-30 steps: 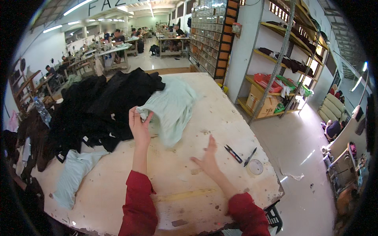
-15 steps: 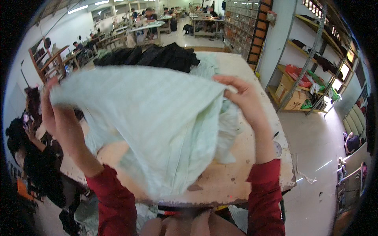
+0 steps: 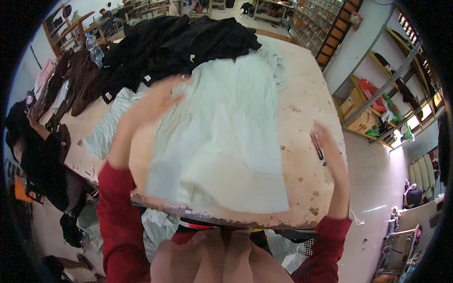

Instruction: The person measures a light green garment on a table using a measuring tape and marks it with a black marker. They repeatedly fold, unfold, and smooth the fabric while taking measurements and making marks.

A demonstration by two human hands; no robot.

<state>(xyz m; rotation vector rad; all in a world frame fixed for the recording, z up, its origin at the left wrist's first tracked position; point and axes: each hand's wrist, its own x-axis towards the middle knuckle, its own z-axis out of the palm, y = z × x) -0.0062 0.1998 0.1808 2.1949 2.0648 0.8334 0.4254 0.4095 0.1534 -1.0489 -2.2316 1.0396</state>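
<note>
A pale mint-green garment (image 3: 236, 137) lies spread on the worktable, its near end close to the front edge and partly folded over. My left hand (image 3: 160, 99) is at the garment's upper left edge, fingers stretched apart and blurred by motion; it grips nothing visible. Off to the garment's right, my right hand (image 3: 328, 144) is over the table with its fingers extended and blurred. Right beside it is a slim dark red and black tool (image 3: 317, 147), perhaps thread snips. Whether the fingers touch that tool is not clear.
Black garments (image 3: 174, 45) are heaped at the table's far side, with brown garments (image 3: 85, 82) and a clear bottle (image 3: 94, 51) at far left. Another mint piece (image 3: 111, 125) lies left. A person in black (image 3: 45, 165) is at the left. Metal shelving (image 3: 377, 89) stands right.
The mint garment, held up between both hands before, now lies on the table. Both hands have let go of it; the right has moved down to the right. The view has tilted downward.
</note>
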